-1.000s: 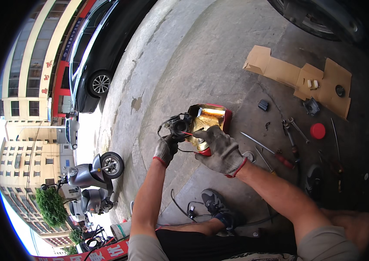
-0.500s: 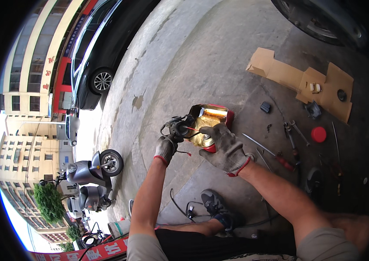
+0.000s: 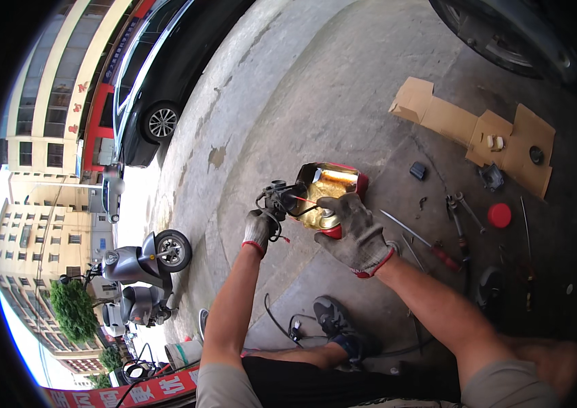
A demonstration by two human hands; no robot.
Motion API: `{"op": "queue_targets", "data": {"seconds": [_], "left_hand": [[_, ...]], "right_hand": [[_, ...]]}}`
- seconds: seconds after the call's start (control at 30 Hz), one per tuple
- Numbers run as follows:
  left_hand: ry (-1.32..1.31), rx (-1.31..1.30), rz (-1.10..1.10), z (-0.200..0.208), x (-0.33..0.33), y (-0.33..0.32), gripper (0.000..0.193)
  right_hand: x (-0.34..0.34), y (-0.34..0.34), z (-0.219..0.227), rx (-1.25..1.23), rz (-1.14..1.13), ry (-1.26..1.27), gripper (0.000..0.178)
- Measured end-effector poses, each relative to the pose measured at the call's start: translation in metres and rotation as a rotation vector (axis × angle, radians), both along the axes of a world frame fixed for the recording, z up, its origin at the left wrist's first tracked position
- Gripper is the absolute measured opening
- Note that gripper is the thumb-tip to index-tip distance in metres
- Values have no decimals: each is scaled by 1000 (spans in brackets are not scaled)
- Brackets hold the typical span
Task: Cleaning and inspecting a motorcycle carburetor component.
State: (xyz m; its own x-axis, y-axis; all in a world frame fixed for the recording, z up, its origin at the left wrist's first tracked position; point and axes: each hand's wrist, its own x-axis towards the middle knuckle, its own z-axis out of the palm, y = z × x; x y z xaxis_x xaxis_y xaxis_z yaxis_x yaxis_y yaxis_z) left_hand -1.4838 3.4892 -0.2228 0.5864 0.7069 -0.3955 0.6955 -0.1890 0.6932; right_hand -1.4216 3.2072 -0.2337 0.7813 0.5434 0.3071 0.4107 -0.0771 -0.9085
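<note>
My left hand [image 3: 258, 228], in a grey work glove, is closed around a dark carburetor [image 3: 277, 197] with a black hose and a thin red-tipped wire hanging from it. My right hand [image 3: 358, 236], also gloved, grips a red spray can [image 3: 332, 232], mostly hidden by the glove; its index finger lies at the nozzle. A thin red straw [image 3: 307, 200] runs from the nozzle to the carburetor's opening. Under both hands is an open tin [image 3: 363, 182], red outside and shiny gold inside, with wet-looking yellowish liquid in it.
Right of the tin, on the concrete, lie a screwdriver [image 3: 446, 258], wrenches [image 3: 470, 212], a round red cap [image 3: 499, 215] and small dark parts [image 3: 491, 177]. Flattened cardboard [image 3: 438, 117] lies beyond. A scooter [image 3: 135, 266] and black car [image 3: 159, 88] stand left. Black cable [image 3: 276, 318] lies near my shoe [image 3: 333, 316].
The carburetor has turned slightly in my left hand, and its red-tipped wire has swung a little left. My right hand keeps the straw at the carburetor; the whole view has shifted slightly.
</note>
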Motion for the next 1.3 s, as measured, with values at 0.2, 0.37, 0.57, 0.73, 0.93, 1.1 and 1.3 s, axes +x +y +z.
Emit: {"op": "queue_targets", "data": {"seconds": [0.2,0.37,0.57,0.73,0.93,1.1,1.3], "left_hand": [[-29,28,27,0,0,0,26],[-37,49,9,-2,-6,10,28],[-10,158,70,-11,-5,10,48],[-10,200,43,-7,-7,9,46],[-38,58,48,-1,-8,8,34],[-77,29,8,-1,-10,5,29],[-49,59,-34,-4,-5,6,33]], "right_hand": [[-5,-6,-11,-51,68,35,63],[-6,-4,-14,35,-42,-15,64],[-11,-4,-23,-4,11,-2,62],[-12,-2,-27,33,-118,9,63],[-12,1,-23,58,-104,-20,64],[-11,1,-25,71,-72,-49,64],[-7,1,-33,80,-61,-21,64]]}}
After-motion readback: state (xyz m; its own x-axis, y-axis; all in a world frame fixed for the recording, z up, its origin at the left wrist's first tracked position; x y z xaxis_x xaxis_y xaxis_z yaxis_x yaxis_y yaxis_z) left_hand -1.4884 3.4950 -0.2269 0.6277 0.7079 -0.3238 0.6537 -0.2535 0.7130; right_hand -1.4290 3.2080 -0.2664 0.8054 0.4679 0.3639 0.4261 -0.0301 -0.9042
